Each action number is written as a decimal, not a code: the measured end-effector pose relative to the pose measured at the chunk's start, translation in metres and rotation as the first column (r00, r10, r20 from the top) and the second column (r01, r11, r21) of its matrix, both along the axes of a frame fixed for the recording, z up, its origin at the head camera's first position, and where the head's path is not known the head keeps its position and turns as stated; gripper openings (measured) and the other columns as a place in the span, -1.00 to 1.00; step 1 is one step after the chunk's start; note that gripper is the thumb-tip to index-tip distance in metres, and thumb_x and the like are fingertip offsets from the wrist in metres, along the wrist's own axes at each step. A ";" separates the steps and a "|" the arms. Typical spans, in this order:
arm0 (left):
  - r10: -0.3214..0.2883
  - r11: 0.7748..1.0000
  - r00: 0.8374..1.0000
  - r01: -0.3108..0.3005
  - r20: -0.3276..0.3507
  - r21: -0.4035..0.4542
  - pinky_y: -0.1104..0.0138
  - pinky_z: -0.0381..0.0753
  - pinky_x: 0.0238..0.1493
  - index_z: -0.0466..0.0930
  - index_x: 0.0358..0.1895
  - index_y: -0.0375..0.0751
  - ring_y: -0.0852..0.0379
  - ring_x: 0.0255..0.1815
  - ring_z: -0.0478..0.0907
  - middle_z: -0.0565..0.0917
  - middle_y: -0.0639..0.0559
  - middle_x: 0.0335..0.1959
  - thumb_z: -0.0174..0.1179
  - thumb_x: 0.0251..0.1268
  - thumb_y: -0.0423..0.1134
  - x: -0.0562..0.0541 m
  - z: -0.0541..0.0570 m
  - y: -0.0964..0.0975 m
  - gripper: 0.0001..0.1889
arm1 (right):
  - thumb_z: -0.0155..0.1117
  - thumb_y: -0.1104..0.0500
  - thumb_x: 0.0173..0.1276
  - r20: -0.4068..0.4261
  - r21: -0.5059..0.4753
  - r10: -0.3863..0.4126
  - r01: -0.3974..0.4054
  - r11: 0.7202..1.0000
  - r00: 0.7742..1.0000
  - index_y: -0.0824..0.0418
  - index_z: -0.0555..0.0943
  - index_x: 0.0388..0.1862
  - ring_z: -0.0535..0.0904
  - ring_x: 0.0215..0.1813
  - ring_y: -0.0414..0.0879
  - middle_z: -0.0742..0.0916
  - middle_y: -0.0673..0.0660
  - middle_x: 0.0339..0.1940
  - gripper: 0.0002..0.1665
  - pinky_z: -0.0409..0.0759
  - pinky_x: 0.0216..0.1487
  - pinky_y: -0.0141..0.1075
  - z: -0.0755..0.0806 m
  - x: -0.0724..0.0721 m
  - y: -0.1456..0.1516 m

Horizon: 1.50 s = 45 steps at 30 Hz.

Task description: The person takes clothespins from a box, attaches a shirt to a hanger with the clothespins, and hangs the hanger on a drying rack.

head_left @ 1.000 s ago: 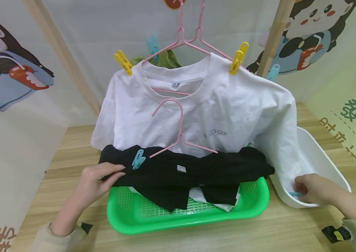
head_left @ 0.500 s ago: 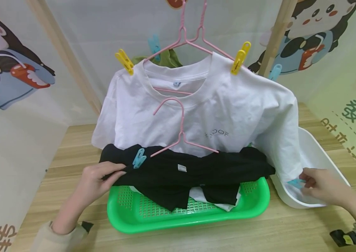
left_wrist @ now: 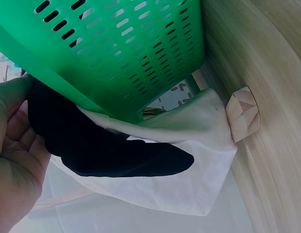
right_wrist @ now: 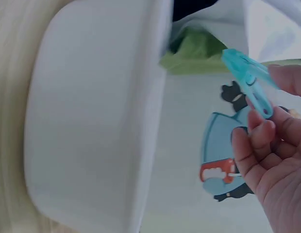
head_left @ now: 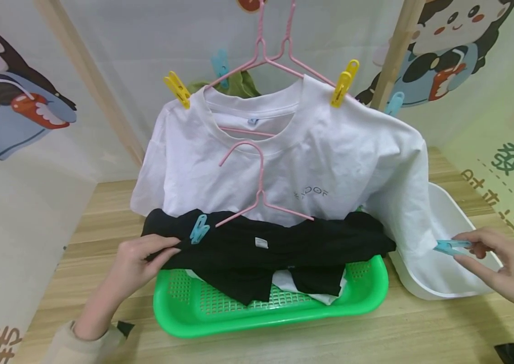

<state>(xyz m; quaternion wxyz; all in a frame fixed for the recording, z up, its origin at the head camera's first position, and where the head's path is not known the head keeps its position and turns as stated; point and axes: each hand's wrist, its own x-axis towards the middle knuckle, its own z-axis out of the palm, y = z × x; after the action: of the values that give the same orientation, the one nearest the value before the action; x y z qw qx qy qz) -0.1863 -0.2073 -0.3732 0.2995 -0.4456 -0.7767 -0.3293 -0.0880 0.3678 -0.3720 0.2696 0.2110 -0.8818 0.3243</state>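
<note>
My left hand point(head_left: 140, 258) pinches the left end of a black garment point(head_left: 330, 237) draped over the green basket point(head_left: 257, 328). In the left wrist view, the black cloth point(left_wrist: 102, 145) hangs from that hand beside the basket's slotted wall. A blue clothespin point(head_left: 200, 230) grips the garment near the left end of a pink hanger point(head_left: 261, 187); the hanger's lower part is hidden by the black cloth. Over the white bin point(head_left: 439, 293), my right hand point(head_left: 503, 263) holds another blue clothespin point(right_wrist: 250, 80) between thumb and fingers, its tip pointing left, near the white shirt's sleeve.
Behind the basket a white T-shirt point(head_left: 239, 177) hangs from a pink hanger, held by two yellow clothespins point(head_left: 342, 88). Its right sleeve drapes over the bin. A green cloth point(head_left: 243, 85) with a blue clothespin point(head_left: 220, 68) hangs farther back. Wooden posts point(head_left: 391, 60) stand at both sides.
My right hand has lifted a blue clothespin out of the white bin and moved it up and to the right. My left hand stays on the black garment.
</note>
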 end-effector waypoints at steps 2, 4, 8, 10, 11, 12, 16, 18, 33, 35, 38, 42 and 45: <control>0.002 1.000 1.000 -0.002 -0.001 0.001 0.51 0.56 -0.44 0.70 -0.40 -0.33 0.13 -0.55 0.61 0.69 -0.08 -0.52 0.11 0.34 -0.08 0.000 0.000 0.000 -0.64 | 0.38 0.50 0.03 0.008 -0.063 0.031 -0.030 0.998 0.999 0.43 0.59 -0.29 0.33 -0.39 -0.34 0.56 -0.14 -0.41 -0.77 0.32 -0.35 -0.61 0.004 0.005 -0.003; 0.000 1.000 1.000 0.000 -0.005 0.004 0.49 0.56 -0.46 0.70 -0.40 -0.33 0.13 -0.55 0.61 0.69 -0.09 -0.52 0.12 0.33 -0.08 -0.001 0.000 0.000 -0.64 | 0.35 0.53 0.05 0.013 -0.150 0.088 -0.086 0.985 0.996 0.50 0.57 -0.27 0.33 -0.36 -0.29 0.53 -0.06 -0.41 -0.77 0.33 -0.33 -0.58 0.007 0.009 -0.007; 0.000 1.000 1.000 0.000 -0.005 0.005 0.48 0.55 -0.49 0.70 -0.40 -0.33 0.13 -0.55 0.61 0.69 -0.09 -0.52 0.12 0.33 -0.08 -0.001 0.000 0.000 -0.64 | 0.34 0.53 0.07 -0.007 -0.420 0.328 -0.300 0.857 0.945 0.60 0.53 -0.20 0.33 -0.31 -0.19 0.52 0.07 -0.37 -0.71 0.33 -0.33 -0.49 0.012 0.012 -0.020; 0.002 1.000 1.000 -0.002 -0.006 0.007 0.47 0.55 -0.51 0.70 -0.41 -0.34 0.13 -0.56 0.61 0.69 -0.09 -0.53 0.11 0.34 -0.08 -0.001 0.000 -0.001 -0.63 | 0.32 0.55 0.07 -0.058 -0.540 0.468 -0.422 0.728 0.882 0.68 0.50 -0.19 0.34 -0.30 -0.14 0.54 0.16 -0.34 -0.69 0.37 -0.29 -0.45 0.014 0.010 -0.030; 0.002 1.000 1.000 -0.002 -0.004 0.007 0.47 0.55 -0.51 0.70 -0.41 -0.34 0.13 -0.56 0.61 0.69 -0.09 -0.53 0.11 0.34 -0.08 -0.001 0.000 -0.001 -0.63 | 0.30 0.59 0.06 -0.076 -0.571 0.511 -0.457 0.682 0.856 0.69 0.49 -0.19 0.35 -0.29 -0.12 0.54 0.18 -0.34 -0.69 0.39 -0.27 -0.44 0.015 0.008 -0.036; 0.004 1.000 1.000 -0.004 -0.002 0.004 0.48 0.55 -0.51 0.70 -0.41 -0.34 0.13 -0.56 0.61 0.69 -0.09 -0.53 0.11 0.34 -0.07 -0.001 -0.001 -0.002 -0.63 | 0.27 0.63 0.05 -0.094 -0.590 0.544 -0.486 0.644 0.834 0.71 0.49 -0.19 0.36 -0.29 -0.11 0.55 0.20 -0.32 -0.69 0.40 -0.26 -0.43 0.016 0.006 -0.042; 0.001 1.000 1.000 -0.001 0.002 0.002 0.48 0.55 -0.51 0.70 -0.40 -0.34 0.14 -0.56 0.61 0.69 -0.09 -0.52 0.11 0.34 -0.08 -0.001 -0.001 -0.002 -0.63 | 0.25 0.61 0.08 -0.116 -0.556 0.578 -0.535 0.636 0.807 0.69 0.50 -0.18 0.41 -0.29 -0.12 0.56 0.18 -0.37 -0.72 0.46 -0.20 -0.45 0.019 -0.004 -0.062; -0.004 1.000 1.000 0.004 0.006 0.003 0.49 0.55 -0.50 0.70 -0.40 -0.34 0.14 -0.55 0.61 0.69 -0.09 -0.52 0.11 0.34 -0.08 -0.001 -0.002 -0.002 -0.63 | 0.28 0.56 0.10 -0.124 -0.509 0.575 -0.550 0.662 0.808 0.66 0.53 -0.20 0.42 -0.30 -0.15 0.56 0.16 -0.39 -0.74 0.44 -0.25 -0.48 0.020 -0.010 -0.070; 0.005 1.000 0.999 -0.005 0.032 -0.001 0.56 0.56 -0.38 0.69 -0.41 -0.35 0.13 -0.52 0.62 0.69 -0.10 -0.51 0.10 0.34 -0.07 0.002 -0.003 -0.002 -0.62 | 0.26 0.04 0.28 -0.219 -0.158 0.317 -0.354 0.922 0.923 0.44 0.64 -0.37 0.44 -0.43 -0.34 0.63 0.06 -0.47 -0.59 0.43 -0.37 -0.59 0.020 -0.040 -0.103; 0.007 1.000 0.999 -0.007 0.035 -0.001 0.57 0.56 -0.38 0.70 -0.41 -0.35 0.13 -0.52 0.62 0.69 -0.10 -0.51 0.10 0.34 -0.07 0.002 -0.004 -0.002 -0.62 | 0.24 -0.01 0.29 -0.234 -0.126 0.285 -0.320 0.939 0.930 0.42 0.65 -0.39 0.45 -0.44 -0.36 0.65 0.07 -0.48 -0.55 0.43 -0.37 -0.61 0.021 -0.042 -0.106; 0.007 1.000 0.999 -0.007 0.037 0.001 0.58 0.55 -0.36 0.70 -0.40 -0.35 0.13 -0.51 0.63 0.69 -0.10 -0.51 0.10 0.34 -0.07 0.003 -0.004 -0.002 -0.62 | 0.23 -0.03 0.29 -0.242 -0.113 0.261 -0.295 0.949 0.934 0.41 0.65 -0.42 0.46 -0.45 -0.36 0.67 0.09 -0.48 -0.53 0.43 -0.38 -0.62 0.022 -0.045 -0.112; 0.001 1.000 1.000 -0.001 0.028 0.006 0.58 0.56 -0.35 0.70 -0.40 -0.35 0.13 -0.51 0.63 0.69 -0.11 -0.51 0.11 0.34 -0.08 0.003 -0.004 -0.001 -0.63 | 0.22 -0.05 0.28 -0.254 -0.105 0.245 -0.279 0.955 0.935 0.38 0.66 -0.44 0.46 -0.45 -0.35 0.68 0.11 -0.48 -0.53 0.41 -0.41 -0.60 0.025 -0.048 -0.119; -0.004 1.000 1.000 0.003 0.019 0.011 0.59 0.55 -0.34 0.70 -0.40 -0.34 0.12 -0.51 0.63 0.69 -0.11 -0.51 0.11 0.34 -0.09 0.003 -0.004 -0.001 -0.64 | 0.18 -0.06 0.31 -0.262 -0.076 0.246 -0.274 0.959 0.933 0.35 0.66 -0.43 0.44 -0.46 -0.34 0.67 0.10 -0.50 -0.54 0.41 -0.44 -0.57 0.030 -0.051 -0.124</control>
<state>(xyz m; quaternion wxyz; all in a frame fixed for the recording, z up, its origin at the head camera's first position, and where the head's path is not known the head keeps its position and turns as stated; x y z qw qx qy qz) -0.1833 -0.2081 -0.3767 0.2938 -0.4421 -0.7770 -0.3383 -0.1390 0.2438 -0.3424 0.3446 0.3498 -0.7856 0.3763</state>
